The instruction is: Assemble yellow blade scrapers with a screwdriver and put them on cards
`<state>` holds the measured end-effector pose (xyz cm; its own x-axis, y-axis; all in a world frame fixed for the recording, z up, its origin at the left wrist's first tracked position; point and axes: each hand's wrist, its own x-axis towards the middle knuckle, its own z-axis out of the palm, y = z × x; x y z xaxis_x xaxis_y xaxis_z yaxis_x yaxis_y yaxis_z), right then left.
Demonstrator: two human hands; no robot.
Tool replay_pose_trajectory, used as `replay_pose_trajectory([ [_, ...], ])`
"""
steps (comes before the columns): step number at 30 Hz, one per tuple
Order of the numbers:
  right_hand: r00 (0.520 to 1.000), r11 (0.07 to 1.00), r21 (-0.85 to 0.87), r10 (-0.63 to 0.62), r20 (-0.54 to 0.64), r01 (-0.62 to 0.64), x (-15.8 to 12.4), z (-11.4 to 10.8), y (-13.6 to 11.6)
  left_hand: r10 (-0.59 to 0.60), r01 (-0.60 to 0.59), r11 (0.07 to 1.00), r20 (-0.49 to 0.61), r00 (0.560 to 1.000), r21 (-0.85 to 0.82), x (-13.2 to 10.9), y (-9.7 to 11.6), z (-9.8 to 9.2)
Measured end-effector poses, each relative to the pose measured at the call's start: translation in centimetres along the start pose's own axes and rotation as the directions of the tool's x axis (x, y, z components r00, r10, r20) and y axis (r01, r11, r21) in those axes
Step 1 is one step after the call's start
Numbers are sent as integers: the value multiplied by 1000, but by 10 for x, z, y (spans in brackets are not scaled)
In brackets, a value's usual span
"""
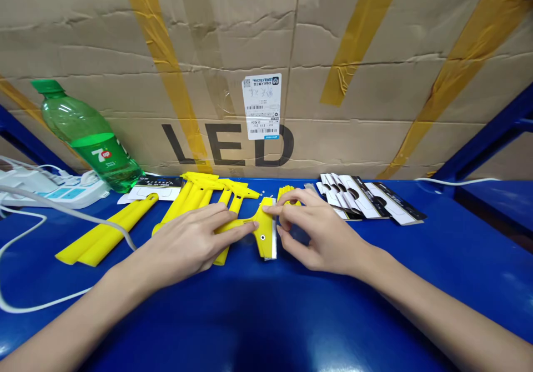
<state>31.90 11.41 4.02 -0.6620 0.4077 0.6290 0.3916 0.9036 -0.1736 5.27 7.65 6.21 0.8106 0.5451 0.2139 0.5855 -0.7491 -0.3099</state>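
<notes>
Left forearm (83, 316) and right forearm (437, 311) are stretched forward, bare, angled inward toward centre. Left hand (189, 241) is laid palm down, fingers extended flat, pointed right. Right hand (320, 233) is arched, fingers curled, index and thumb drawn into a pinch.

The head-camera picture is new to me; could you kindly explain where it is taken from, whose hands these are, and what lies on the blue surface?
There is no machine here. One camera sits on a person's head and looks down at their own bare hands. The left hand lies flat on the handle of a yellow scraper, while the right hand pinches its blade end. On the blue table lie more yellow scrapers, black-and-white cards, a green bottle and a power strip, in front of a cardboard box.
</notes>
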Motion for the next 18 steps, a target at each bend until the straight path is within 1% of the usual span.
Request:
replay_pose_trajectory([
  [2,996,994,73,84,-3,-84,1,-1,-1,-5,5,1000,0,1000,-6,1,1,0],
  [4,996,994,65,87,-4,-87,2,0,-3,-18,18,1000,-2,1000,-9,2,2,0],
  [6,1000,1000,-18,24,5,-24,3,1,-5,-38,38,999,0,999,-13,2,3,1],
  [9,992,980,-167,-100,75,111,1,1,-7,-46,46,999,20,999,-18,2,4,1],
  [11,982,968,-183,-154,109,172,0,-1,-5,-37,38,999,32,999,-12,2,4,-1],
  [12,982,972,-158,-157,109,173,0,-3,-3,-31,31,999,33,999,-8,2,3,-1],
  [13,986,982,-117,-139,93,149,-1,-4,-1,-22,23,1000,32,999,-3,2,3,-2],
  [16,1000,999,31,-6,30,5,-1,-8,4,6,-6,1000,28,1000,6,1,3,-4],
  [18,999,997,75,29,36,-31,0,-10,5,17,-17,1000,41,999,9,1,3,-4],
])
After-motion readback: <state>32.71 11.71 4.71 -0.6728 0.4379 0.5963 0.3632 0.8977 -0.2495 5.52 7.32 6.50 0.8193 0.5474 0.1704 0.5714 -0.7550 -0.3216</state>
